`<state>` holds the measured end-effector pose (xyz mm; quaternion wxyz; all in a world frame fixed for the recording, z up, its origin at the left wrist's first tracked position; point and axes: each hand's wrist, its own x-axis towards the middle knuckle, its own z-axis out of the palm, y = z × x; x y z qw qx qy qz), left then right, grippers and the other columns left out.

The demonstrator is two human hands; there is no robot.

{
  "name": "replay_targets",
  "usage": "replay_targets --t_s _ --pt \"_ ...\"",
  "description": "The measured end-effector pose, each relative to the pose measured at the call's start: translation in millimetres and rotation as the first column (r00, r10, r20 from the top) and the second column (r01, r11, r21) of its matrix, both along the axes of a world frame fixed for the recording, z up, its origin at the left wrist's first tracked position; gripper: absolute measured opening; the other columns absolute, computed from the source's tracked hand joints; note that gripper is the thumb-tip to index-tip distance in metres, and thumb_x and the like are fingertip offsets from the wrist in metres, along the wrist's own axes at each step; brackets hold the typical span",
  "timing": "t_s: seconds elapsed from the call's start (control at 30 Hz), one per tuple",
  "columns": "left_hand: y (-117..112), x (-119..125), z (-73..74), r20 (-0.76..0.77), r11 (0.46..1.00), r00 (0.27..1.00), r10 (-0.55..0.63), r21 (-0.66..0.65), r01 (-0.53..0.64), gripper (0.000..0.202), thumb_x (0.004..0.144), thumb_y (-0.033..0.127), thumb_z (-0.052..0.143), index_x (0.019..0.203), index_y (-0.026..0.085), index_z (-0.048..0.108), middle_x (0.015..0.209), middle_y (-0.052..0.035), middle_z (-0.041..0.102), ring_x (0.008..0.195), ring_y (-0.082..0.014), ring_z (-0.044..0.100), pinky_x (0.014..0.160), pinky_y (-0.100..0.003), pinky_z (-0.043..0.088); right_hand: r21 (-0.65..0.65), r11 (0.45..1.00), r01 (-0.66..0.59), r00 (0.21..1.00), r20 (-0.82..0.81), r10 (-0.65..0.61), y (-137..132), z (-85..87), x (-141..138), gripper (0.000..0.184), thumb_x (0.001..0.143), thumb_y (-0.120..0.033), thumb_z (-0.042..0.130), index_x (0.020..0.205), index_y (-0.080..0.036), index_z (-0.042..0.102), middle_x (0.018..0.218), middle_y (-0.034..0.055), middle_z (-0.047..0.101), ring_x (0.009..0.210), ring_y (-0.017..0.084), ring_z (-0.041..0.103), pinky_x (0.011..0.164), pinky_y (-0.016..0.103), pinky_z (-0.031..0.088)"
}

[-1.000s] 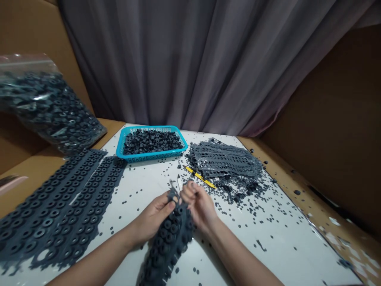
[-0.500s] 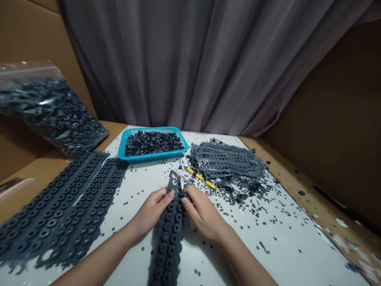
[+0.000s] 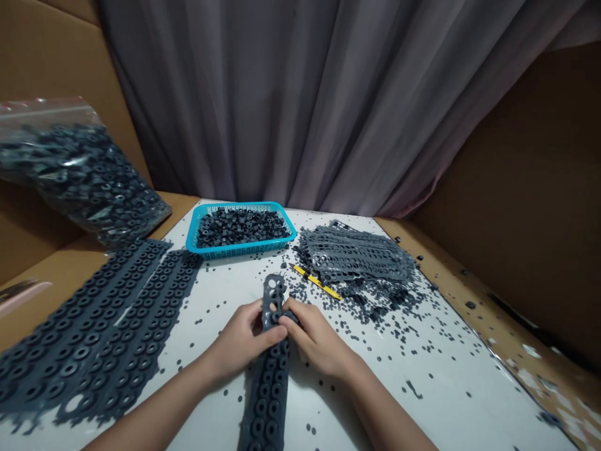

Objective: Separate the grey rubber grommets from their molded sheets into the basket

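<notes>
A long dark grey rubber strip [image 3: 267, 388] studded with ring-shaped parts lies lengthwise on the white table [image 3: 451, 382] in front of me. Its far end [image 3: 273, 294] has empty holes where rings are gone. My left hand [image 3: 241, 341] pinches the strip from the left, with the thumb laid across it. My right hand [image 3: 315, 338] grips the same spot from the right, fingers curled onto a ring. Both hands meet near the strip's far end.
A turquoise basket [image 3: 197, 241] of loose rings stands at the back. Emptied strips are piled [image 3: 359, 254] at the back right, beside a yellow knife [image 3: 317, 282]. Full sheets of rings [image 3: 94, 326] lie at left under a clear bag of parts [image 3: 75, 175]. Small scraps dot the table.
The strip was held up and bunched in both hands; now it lies flat and straight on the table. More empty holes show at its far end, and both hands have closed in together.
</notes>
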<state>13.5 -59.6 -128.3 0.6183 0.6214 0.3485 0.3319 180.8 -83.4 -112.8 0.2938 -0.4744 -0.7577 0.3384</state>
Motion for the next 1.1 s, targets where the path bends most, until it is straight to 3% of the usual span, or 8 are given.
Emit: replay_targets --t_s 0.1,0.23,0.43,0.57,0.7,0.83,0.9,1.1 --pt "-1 -1 0.5 -0.067 0.999 0.998 -0.008 0.033 0.011 0.027 0.078 0.037 0.061 0.092 0.014 0.065 0.088 -0.0061 0.066 0.087 -0.0231 0.057 0.077 -0.031 0.043 -0.03 0.999 -0.012 0.994 -0.106 0.009 1 -2.1 0 0.023 0.093 -0.033 0.038 0.076 -0.019 0.045 0.07 -0.0013 0.048 0.066 0.013 0.044 0.063 0.024 0.032" --pt "-1 -3 -0.2 0.071 0.977 0.992 -0.109 -0.176 0.12 0.029 0.082 0.039 0.057 0.091 0.014 0.067 0.085 -0.0052 0.067 0.082 -0.0196 0.058 0.076 -0.029 0.043 -0.182 0.98 -0.079 0.917 -0.399 0.0 3 -9.3 0 0.029 0.089 -0.042 0.044 0.074 -0.018 0.047 0.068 -0.0012 0.044 0.064 0.013 0.041 0.061 0.025 0.03" --pt "-3 -6 -3.6 0.259 0.867 0.966 0.021 -0.486 0.112 0.029 0.065 0.04 0.074 0.078 0.015 0.068 0.069 -0.0001 0.066 0.064 -0.0122 0.057 0.062 -0.022 0.042 -0.355 0.876 -0.327 0.534 -0.834 -0.139 8 -18.6 3 0.033 0.079 -0.043 0.06 0.065 -0.018 0.043 0.056 -0.0058 0.028 0.05 0.009 0.023 0.05 0.023 0.02" --pt "3 -10 -3.5 0.281 0.864 0.952 0.124 -0.503 0.036 0.031 0.061 0.04 0.076 0.075 0.014 0.066 0.064 0.0001 0.066 0.06 -0.0121 0.057 0.06 -0.022 0.042 -0.288 0.895 -0.341 0.279 -0.94 -0.196 15 -14.2 13 0.037 0.086 -0.04 0.049 0.063 -0.021 0.028 0.054 -0.0076 0.016 0.046 0.009 0.013 0.048 0.023 0.021" --pt "12 -8 -5.3 0.199 0.904 0.963 0.182 -0.418 -0.084 0.026 0.072 0.039 0.069 0.081 0.014 0.066 0.076 -0.0025 0.069 0.072 -0.0155 0.061 0.067 -0.024 0.043 -0.224 0.968 -0.111 0.585 -0.802 -0.119 45 -2.4 20 0.03 0.088 -0.043 0.042 0.069 -0.021 0.034 0.059 -0.0059 0.022 0.05 0.01 0.021 0.051 0.025 0.026" --pt "21 -3 -8.7 0.217 0.856 0.899 0.38 -0.451 -0.253 0.03 0.073 0.04 0.066 0.089 0.015 0.063 0.08 -0.0028 0.07 0.078 -0.0182 0.063 0.073 -0.028 0.045 0.088 0.993 0.074 0.975 -0.215 -0.053 114 20.1 0 0.022 0.092 -0.038 0.036 0.08 -0.02 0.043 0.068 -0.0024 0.039 0.065 0.013 0.04 0.063 0.026 0.034" --pt "24 -2 -10.6 0.218 0.841 0.896 0.388 -0.482 -0.247 0.031 0.071 0.04 0.068 0.088 0.015 0.062 0.077 -0.003 0.07 0.076 -0.0188 0.064 0.072 -0.029 0.046 0.19 0.981 0.041 0.998 0.031 -0.048 154 29.3 -23 0.015 0.09 -0.032 0.041 0.085 -0.019 0.047 0.077 0.0 0.049 0.076 0.015 0.046 0.074 0.028 0.036" --pt "27 -3 -13.2 0.24 0.796 0.864 0.443 -0.549 -0.256 0.024 0.069 0.034 0.07 0.082 0.015 0.061 0.071 -0.0016 0.069 0.071 -0.0168 0.064 0.066 -0.026 0.047 0.196 0.979 0.045 0.986 0.15 -0.075 237 32.9 -91 0.009 0.079 -0.02 0.062 0.084 -0.014 0.057 0.098 0.0085 0.059 0.1 0.023 0.049 0.089 0.038 0.035"
